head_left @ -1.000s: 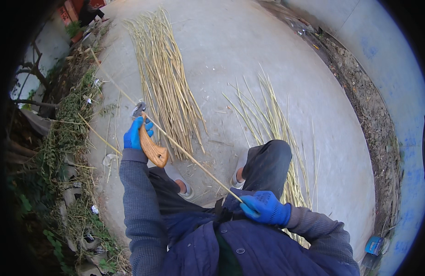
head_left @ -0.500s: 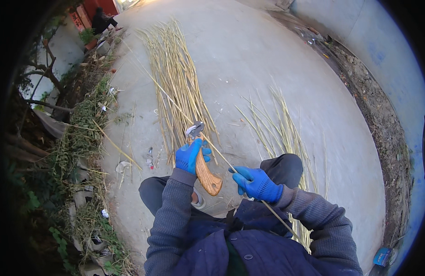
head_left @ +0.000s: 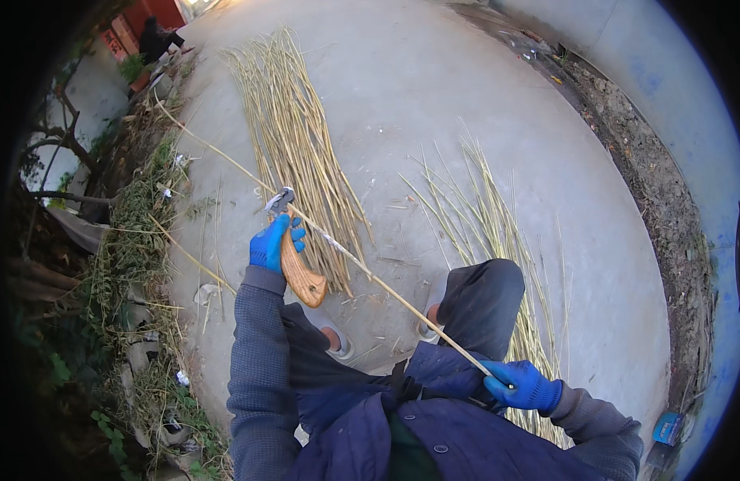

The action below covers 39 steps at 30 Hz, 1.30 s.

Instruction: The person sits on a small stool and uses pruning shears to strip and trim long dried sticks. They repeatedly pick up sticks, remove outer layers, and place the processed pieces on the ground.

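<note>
My left hand [head_left: 270, 243], in a blue glove, is closed around a tool with a curved wooden handle [head_left: 302, 277] and a small metal head [head_left: 280, 200]. A long, thin, pale stalk [head_left: 395, 297] runs slantwise past that metal head, touching it or lying in it; I cannot tell which. Its near end is gripped by my right hand [head_left: 524, 385], also blue-gloved, beside my right knee. The stalk's far end reaches the plants at the upper left.
A bundle of yellowish stalks [head_left: 294, 136] lies on the concrete ground ahead. Greener, thinner stalks [head_left: 498, 216] lie at the right, partly under my leg. Weeds and debris [head_left: 137, 240] line the left edge. A wall [head_left: 666, 88] bounds the right. A person [head_left: 157, 40] sits far off.
My hands have drawn apart: the left moved left and slightly away with the tool, the right moved right and nearer me. The stalk's near end no longer trails behind my right hand.
</note>
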Each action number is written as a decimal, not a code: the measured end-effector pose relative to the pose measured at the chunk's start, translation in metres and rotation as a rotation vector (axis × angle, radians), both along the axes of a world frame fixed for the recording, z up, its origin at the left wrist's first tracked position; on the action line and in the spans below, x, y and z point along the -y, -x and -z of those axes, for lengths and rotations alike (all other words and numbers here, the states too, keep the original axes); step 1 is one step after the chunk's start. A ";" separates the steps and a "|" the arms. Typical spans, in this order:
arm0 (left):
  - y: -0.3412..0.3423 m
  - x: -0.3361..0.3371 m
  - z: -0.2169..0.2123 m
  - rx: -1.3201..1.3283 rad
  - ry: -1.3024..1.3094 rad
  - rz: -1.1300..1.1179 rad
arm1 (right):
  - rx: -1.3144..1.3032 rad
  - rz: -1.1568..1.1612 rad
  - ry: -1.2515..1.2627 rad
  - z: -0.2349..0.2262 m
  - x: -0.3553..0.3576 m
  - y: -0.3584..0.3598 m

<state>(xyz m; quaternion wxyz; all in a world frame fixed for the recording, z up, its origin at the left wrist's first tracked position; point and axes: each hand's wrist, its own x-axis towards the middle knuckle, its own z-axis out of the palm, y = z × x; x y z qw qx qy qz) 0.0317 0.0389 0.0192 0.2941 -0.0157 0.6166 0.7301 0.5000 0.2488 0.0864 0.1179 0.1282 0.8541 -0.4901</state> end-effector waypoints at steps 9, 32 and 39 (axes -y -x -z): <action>-0.102 -0.038 -0.009 0.058 -0.032 0.163 | -0.172 0.040 -0.011 0.031 0.003 0.139; -0.160 -0.034 -0.016 0.140 -0.021 0.429 | -0.066 0.161 0.221 0.024 0.009 0.173; -0.157 -0.030 -0.018 0.136 0.020 0.495 | 0.005 0.158 0.289 0.018 0.002 0.175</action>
